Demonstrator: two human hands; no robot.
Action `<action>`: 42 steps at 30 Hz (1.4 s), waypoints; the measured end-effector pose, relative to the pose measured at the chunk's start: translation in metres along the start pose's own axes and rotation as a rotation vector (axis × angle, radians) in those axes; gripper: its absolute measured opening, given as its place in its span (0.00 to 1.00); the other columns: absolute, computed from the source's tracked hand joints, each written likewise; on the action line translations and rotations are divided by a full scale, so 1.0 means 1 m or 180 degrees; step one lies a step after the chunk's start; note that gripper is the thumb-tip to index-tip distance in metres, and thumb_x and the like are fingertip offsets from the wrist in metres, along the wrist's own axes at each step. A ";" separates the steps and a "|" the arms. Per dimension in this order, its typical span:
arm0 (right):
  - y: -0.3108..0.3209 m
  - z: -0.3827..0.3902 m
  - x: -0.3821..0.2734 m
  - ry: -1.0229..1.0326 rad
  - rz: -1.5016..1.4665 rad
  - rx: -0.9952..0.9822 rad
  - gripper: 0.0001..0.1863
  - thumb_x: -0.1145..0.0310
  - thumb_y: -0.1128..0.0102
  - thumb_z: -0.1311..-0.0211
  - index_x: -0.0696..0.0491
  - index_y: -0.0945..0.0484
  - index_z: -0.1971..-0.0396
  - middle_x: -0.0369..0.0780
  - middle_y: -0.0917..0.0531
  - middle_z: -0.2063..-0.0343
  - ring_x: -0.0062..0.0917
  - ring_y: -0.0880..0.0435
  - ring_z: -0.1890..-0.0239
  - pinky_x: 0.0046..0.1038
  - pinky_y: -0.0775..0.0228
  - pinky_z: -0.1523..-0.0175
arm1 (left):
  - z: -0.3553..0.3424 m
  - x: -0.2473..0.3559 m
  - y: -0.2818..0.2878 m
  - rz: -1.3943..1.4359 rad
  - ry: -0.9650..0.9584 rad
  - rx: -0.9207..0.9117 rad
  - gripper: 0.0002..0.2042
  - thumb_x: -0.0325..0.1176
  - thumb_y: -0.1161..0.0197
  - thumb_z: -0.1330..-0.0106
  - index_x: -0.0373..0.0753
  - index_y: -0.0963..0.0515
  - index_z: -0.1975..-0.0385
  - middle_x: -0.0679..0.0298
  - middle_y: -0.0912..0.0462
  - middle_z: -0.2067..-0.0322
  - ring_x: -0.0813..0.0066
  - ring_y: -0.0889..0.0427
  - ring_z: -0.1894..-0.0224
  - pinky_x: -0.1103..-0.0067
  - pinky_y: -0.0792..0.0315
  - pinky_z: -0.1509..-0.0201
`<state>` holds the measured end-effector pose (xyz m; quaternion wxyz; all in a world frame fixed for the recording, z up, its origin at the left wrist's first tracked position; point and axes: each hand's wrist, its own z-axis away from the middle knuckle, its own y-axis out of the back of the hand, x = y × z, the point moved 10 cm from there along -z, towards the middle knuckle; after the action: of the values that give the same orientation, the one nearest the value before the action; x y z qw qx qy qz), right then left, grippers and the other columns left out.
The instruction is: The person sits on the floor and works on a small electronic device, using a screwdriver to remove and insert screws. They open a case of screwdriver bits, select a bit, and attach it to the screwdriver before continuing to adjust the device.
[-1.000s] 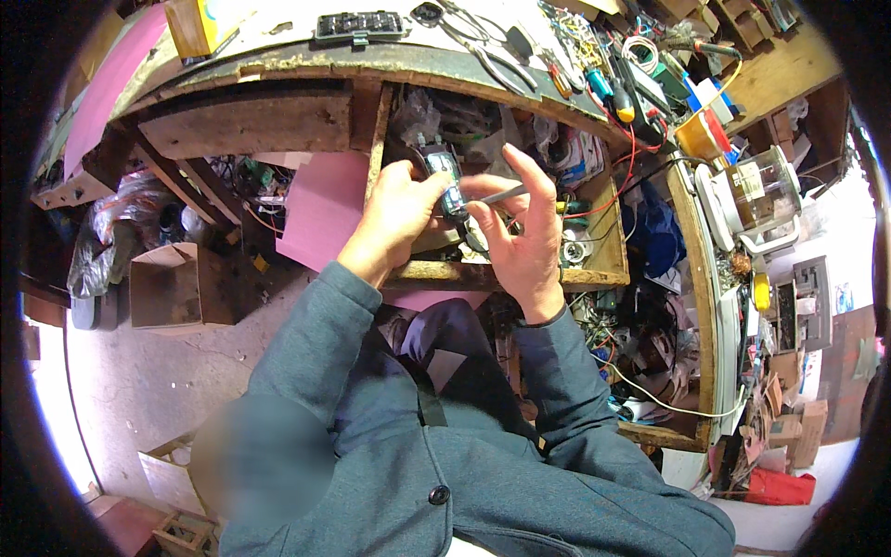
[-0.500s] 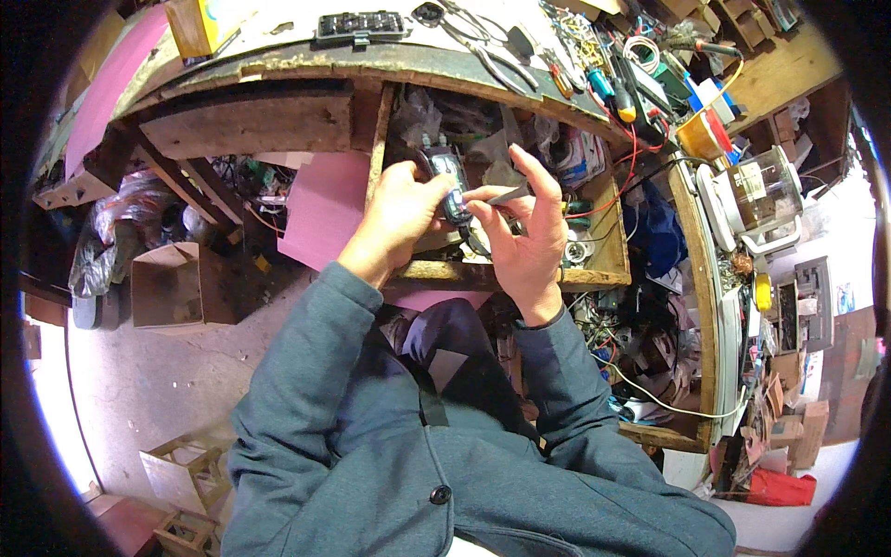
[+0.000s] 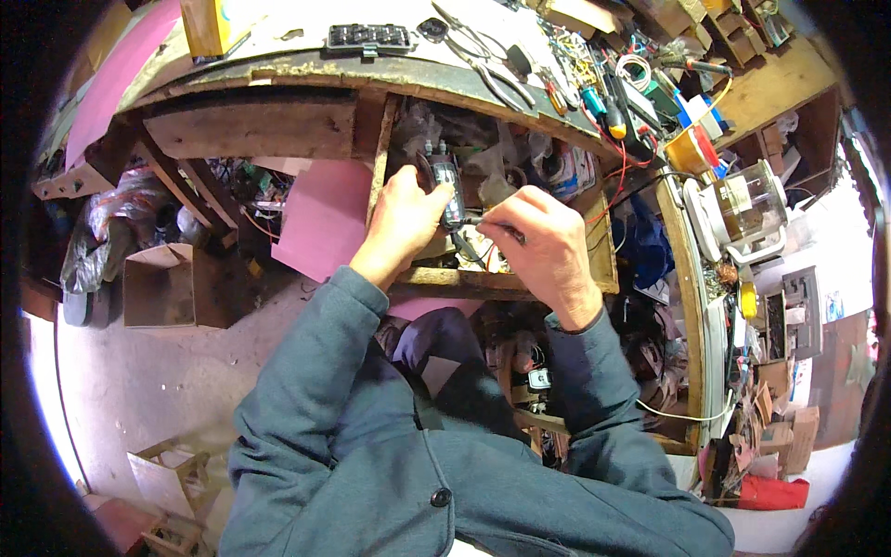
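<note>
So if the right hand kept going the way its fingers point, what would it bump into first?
The right hand points left, its fingertips pinched on something thin. Straight on, it would probably first meet the small dark device held in the left hand. Depth is hard to judge in this view.

The left hand (image 3: 401, 215) and the right hand (image 3: 546, 249) meet above an open drawer (image 3: 520, 278) under the workbench (image 3: 278, 70), with a small cylindrical part (image 3: 448, 190) between them. On the workbench, pliers (image 3: 483, 56) lie left of the screwdrivers (image 3: 603, 102). A cardboard box (image 3: 162, 283) stands on the floor, far left of the drawer, and a glass jug (image 3: 742, 213) is at the right.
</note>
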<state>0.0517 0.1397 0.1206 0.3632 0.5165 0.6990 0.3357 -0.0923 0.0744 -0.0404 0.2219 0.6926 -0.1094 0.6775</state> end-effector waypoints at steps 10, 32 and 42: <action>-0.039 -0.004 -0.045 0.2177 0.1639 -0.1235 0.07 0.63 0.38 0.43 0.47 0.21 0.77 0.31 0.25 0.77 0.22 0.21 0.70 0.27 0.29 0.66 | 0.004 0.009 0.008 -0.0169 -0.0139 0.0245 0.15 0.40 0.30 0.35 0.33 0.23 0.64 0.65 0.21 0.80 0.77 0.25 0.78 0.72 0.31 0.73; -0.062 -0.005 -0.045 0.2316 0.1944 -0.1549 0.05 0.69 0.38 0.41 0.51 0.25 0.74 0.33 0.26 0.83 0.24 0.19 0.80 0.30 0.25 0.71 | 0.011 0.024 0.011 -0.0187 0.0010 0.0013 0.19 0.38 0.32 0.36 0.27 0.24 0.56 0.39 0.15 0.59 0.42 0.15 0.53 0.58 0.22 0.48; -0.089 -0.024 0.041 -0.1015 -0.0054 -0.2677 0.18 0.61 0.41 0.32 0.63 0.19 0.73 0.57 0.17 0.75 0.53 0.14 0.66 0.47 0.23 0.61 | 0.012 0.038 0.015 -0.0419 -0.0480 0.0363 0.17 0.42 0.32 0.35 0.32 0.25 0.60 0.58 0.19 0.77 0.66 0.20 0.74 0.66 0.26 0.68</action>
<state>-0.0199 0.1558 0.0514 0.6475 0.3635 0.4412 0.5039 -0.0864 0.0612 -0.0006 0.2174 0.7588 -0.0414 0.6126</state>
